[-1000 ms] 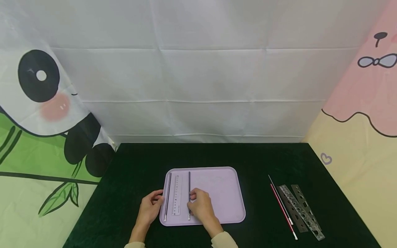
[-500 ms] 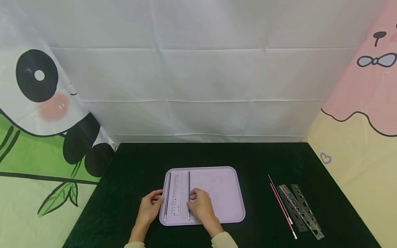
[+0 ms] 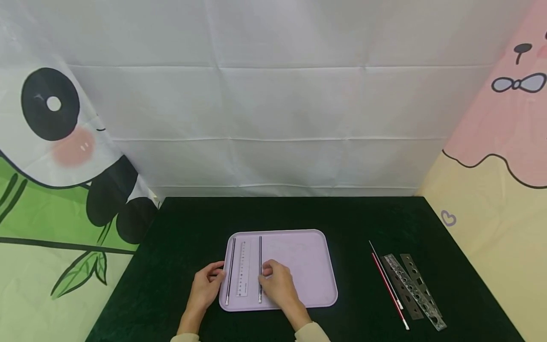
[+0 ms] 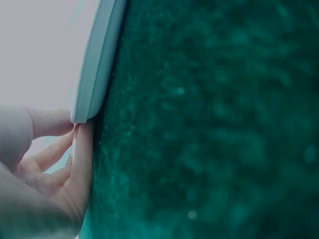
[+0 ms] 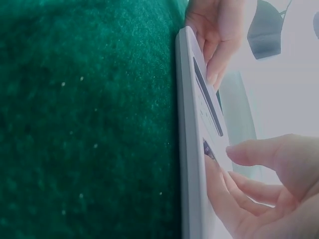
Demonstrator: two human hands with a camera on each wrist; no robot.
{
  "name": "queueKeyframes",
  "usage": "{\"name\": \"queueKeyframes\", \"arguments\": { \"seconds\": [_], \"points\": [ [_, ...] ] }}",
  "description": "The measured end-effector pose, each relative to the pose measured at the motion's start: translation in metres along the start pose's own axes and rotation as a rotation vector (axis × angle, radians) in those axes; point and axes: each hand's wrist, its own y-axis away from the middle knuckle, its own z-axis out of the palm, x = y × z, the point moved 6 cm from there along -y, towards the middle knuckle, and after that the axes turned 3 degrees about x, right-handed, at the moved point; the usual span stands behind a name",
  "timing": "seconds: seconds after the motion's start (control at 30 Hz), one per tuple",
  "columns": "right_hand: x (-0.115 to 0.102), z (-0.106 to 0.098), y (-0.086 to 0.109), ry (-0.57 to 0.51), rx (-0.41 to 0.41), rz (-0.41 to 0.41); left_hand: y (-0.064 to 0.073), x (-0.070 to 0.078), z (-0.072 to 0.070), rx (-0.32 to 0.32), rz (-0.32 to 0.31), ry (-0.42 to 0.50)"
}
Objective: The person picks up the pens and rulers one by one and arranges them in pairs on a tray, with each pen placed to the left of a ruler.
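A lilac tray [image 3: 299,270] lies on the dark green table. In it, a clear ruler [image 3: 242,269] lies between two dark pencils, the left pencil [image 3: 231,271] and the right pencil [image 3: 260,256]. My left hand [image 3: 206,286] pinches the tray's left rim, thumb on top and fingers against the outer side, as the left wrist view shows. My right hand [image 3: 279,285] is over the tray at the right pencil's lower half. In the right wrist view its thumb [image 5: 254,151] stands apart from the fingers; the fingertips rest low beside the pencil's end, partly hiding it.
Right of the tray lie a red pencil [image 3: 390,290], a thin white-tipped pencil [image 3: 395,295], a patterned clear ruler [image 3: 414,292] and dark stencil-like strips, one of them a perforated strip [image 3: 420,282]. A white cloth [image 3: 273,118] hangs behind the table.
My right hand has shifted very slightly to the right, its thumb easing off the right pencil. The left hand and the tray stay in place.
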Motion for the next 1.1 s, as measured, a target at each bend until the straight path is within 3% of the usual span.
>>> {"name": "queueKeyframes", "arguments": {
  "seconds": [0.5,1.1],
  "points": [
    [0.008,-0.019,0.003,-0.1,-0.052,-0.037,0.001,-0.001,0.0,-0.016,-0.007,0.019],
    [0.023,-0.046,0.004,-0.103,0.011,-0.12,0.001,0.0,0.0,-0.01,-0.009,0.02]
  ]
}}
